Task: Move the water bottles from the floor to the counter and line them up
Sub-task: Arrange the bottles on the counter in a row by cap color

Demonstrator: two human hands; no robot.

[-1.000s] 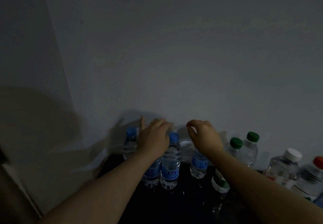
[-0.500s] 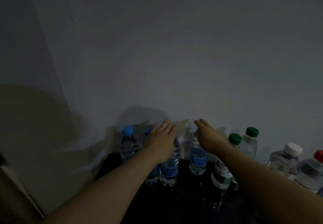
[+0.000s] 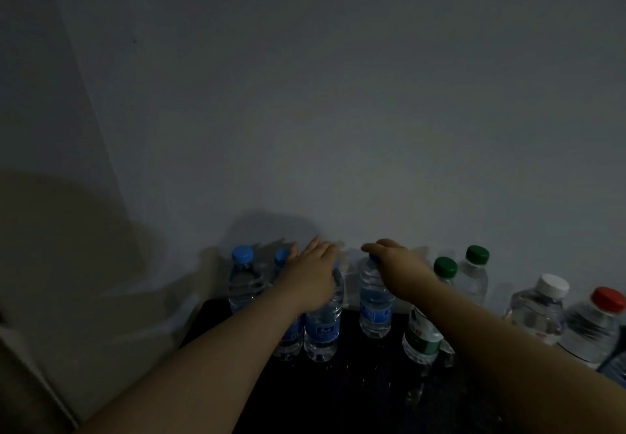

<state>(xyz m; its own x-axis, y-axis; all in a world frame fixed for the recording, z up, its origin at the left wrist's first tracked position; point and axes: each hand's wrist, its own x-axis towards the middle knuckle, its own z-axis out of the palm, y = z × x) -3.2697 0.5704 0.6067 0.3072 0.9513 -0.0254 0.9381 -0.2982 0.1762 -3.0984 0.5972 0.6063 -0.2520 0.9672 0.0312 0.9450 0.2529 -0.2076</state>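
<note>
- The black bench (image 3: 355, 386) runs along a plain grey wall (image 3: 338, 95). The light is dim. Every bottle in view stands upright on the bench, toward its 12 o'clock edge by the wall.
- The left grip (image 3: 313, 274), a bare hand, is released. Its fingers stretch flat over the top of a clear plastic blue-labelled bottle (image 3: 321, 325), whose cap is hidden under the palm.
- The right grip (image 3: 396, 261), also bare, arches over the blue cap of a second blue-labelled bottle (image 3: 374, 301). This bottle stands at 3 o'clock of the first, with a gap between them. Whether the fingers clasp the cap cannot be told.
- At 9 o'clock of the left grip stand two more clear bottles with blue caps. The far-left blue-capped bottle (image 3: 244, 284) stands near the bench's corner.
- The half-hidden blue-capped bottle (image 3: 281, 257) stands just beside the one under the left grip. The left forearm covers most of it.
- At 3 o'clock of the right grip, a clear green-capped bottle with a green label (image 3: 421, 339) stands just beside the right forearm, which crosses part of it.
- A rear green-capped bottle (image 3: 472, 281) stands behind it, nearer the wall.
- Further toward 3 o'clock come a squat clear white-capped bottle (image 3: 535, 315) and, just beside it, a clear red-capped bottle (image 3: 592, 328) near the frame's edge.
</note>
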